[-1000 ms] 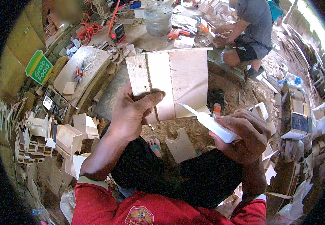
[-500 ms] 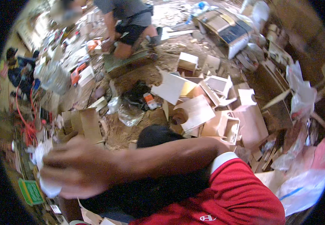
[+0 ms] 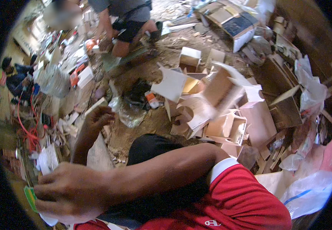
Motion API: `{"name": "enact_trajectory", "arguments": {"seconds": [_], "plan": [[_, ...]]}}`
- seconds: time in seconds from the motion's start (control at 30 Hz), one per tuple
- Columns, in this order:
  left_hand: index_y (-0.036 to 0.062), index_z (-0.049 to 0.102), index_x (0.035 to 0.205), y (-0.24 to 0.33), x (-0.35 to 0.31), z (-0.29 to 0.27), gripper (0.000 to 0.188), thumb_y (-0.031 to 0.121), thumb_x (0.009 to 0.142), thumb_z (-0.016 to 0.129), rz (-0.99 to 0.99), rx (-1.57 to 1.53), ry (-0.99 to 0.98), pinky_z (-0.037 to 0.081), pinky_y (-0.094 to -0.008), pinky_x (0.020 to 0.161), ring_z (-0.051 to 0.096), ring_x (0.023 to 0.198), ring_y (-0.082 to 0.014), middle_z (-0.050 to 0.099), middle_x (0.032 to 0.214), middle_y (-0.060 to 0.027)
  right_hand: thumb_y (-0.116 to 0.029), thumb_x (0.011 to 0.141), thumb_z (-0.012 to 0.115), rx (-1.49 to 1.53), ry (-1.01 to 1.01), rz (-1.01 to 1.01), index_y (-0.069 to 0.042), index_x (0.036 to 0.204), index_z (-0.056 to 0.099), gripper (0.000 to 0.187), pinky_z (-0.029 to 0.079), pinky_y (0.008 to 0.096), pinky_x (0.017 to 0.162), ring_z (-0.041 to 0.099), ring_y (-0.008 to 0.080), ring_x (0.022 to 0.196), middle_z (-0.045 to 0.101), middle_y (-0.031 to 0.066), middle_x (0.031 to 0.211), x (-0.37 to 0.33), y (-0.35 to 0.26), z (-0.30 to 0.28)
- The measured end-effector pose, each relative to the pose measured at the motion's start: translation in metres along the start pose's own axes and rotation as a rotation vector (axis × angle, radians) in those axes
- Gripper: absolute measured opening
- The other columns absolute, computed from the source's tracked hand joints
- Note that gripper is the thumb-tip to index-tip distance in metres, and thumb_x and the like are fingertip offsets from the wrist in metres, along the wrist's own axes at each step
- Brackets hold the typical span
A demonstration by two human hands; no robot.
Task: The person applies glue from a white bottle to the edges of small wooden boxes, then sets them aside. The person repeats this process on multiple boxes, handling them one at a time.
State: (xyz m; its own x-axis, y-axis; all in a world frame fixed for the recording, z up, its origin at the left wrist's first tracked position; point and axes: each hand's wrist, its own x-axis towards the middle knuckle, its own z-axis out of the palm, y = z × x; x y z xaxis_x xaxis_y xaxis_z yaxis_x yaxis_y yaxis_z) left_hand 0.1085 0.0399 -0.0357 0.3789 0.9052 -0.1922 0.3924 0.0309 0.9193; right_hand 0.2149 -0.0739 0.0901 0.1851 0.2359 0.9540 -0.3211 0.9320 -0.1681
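Note:
My right arm reaches across in front of me, its red sleeve at the lower right. At the lower left, my right hand (image 3: pixel 72 191) is closed with curled fingers. A rounded white edge (image 3: pixel 49 220) shows just below it, but what the hand grips is hidden. Beyond it my left hand (image 3: pixel 99 117) is raised, empty, its fingers loosely bent and apart. A brown open wooden box (image 3: pixel 222 87), smeared by motion, is over a pile of pale wooden boxes and cut panels (image 3: pixel 227 128) on the right. My dark-clad knee (image 3: pixel 152 145) lies between.
Ahead, another person (image 3: pixel 125 27) kneels with hands low by an orange tool (image 3: pixel 90 44). Another person (image 3: pixel 18 76) sits far left near a red hose (image 3: pixel 32 134). Clear plastic (image 3: pixel 131 117) and an orange-white packet (image 3: pixel 152 99) lie on the dirt. Plastic bags (image 3: pixel 308 191) stand right.
The brown wooden box has left my left hand and moved right, over the pile. My left hand is now bare and visible. My right hand has dropped slightly lower.

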Motion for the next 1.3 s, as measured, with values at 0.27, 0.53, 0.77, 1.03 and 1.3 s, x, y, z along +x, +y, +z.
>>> {"name": "enact_trajectory", "arguments": {"seconds": [0.27,0.53,0.77,1.03,1.3], "plan": [[-0.0016,0.064,0.1,-0.165,-0.062,-0.018,0.049,0.039,0.075,0.071,-0.342,0.961,-0.44,0.052,-0.0429,0.07,0.065,0.079,-0.0357,0.066,0.09,-0.0211,-0.02,0.074,0.062,-0.374,-0.1,0.23,-0.001,0.084,0.058,0.022,0.039,0.0297,0.045,0.05,0.0174,0.055,0.05,0.006,0.066,-0.009,0.035,-0.064],[-0.0013,0.038,0.131,-0.21,-0.126,0.09,0.055,0.026,0.088,0.057,-0.308,0.904,-0.225,0.049,-0.0561,0.083,0.053,0.113,-0.0393,0.049,0.125,-0.0218,-0.012,0.083,0.067,-0.743,-0.075,0.474,0.0,0.089,0.065,0.014,0.035,0.021,0.044,0.048,0.008,0.046,0.059,0.005,0.059,0.014,0.045,-0.088],[-0.0026,0.024,0.143,-0.212,-0.141,0.178,0.075,0.036,0.088,0.055,-0.179,1.211,0.153,0.027,-0.0651,0.103,0.022,0.14,-0.0379,0.019,0.151,-0.0246,-0.015,0.081,0.071,-0.516,-0.022,0.513,0.001,0.089,0.065,0.019,0.041,0.0208,0.049,0.055,0.0074,0.055,0.065,0.0052,0.069,0.005,0.044,-0.081],[0.0077,0.02,0.148,-0.219,-0.093,0.244,0.072,0.021,0.086,0.053,-0.233,1.189,0.48,0.02,-0.0641,0.106,0.023,0.137,-0.0434,0.015,0.153,-0.0208,-0.017,0.077,0.075,-0.504,-0.106,0.382,-0.003,0.087,0.064,0.021,0.05,0.0258,0.064,0.062,0.0109,0.068,0.067,0.0044,0.076,0.011,0.048,-0.085],[0.0253,-0.003,0.149,-0.196,-0.1,0.185,0.135,0.042,0.05,0.088,-0.53,0.753,0.481,0.02,-0.0627,0.106,0.031,0.13,-0.0493,0.021,0.143,-0.0351,-0.012,0.079,0.072,-0.379,-0.09,0.43,0.0,0.094,0.062,0.022,0.051,0.0274,0.068,0.063,0.0128,0.073,0.068,0.0085,0.084,0.015,0.037,-0.09]]}}
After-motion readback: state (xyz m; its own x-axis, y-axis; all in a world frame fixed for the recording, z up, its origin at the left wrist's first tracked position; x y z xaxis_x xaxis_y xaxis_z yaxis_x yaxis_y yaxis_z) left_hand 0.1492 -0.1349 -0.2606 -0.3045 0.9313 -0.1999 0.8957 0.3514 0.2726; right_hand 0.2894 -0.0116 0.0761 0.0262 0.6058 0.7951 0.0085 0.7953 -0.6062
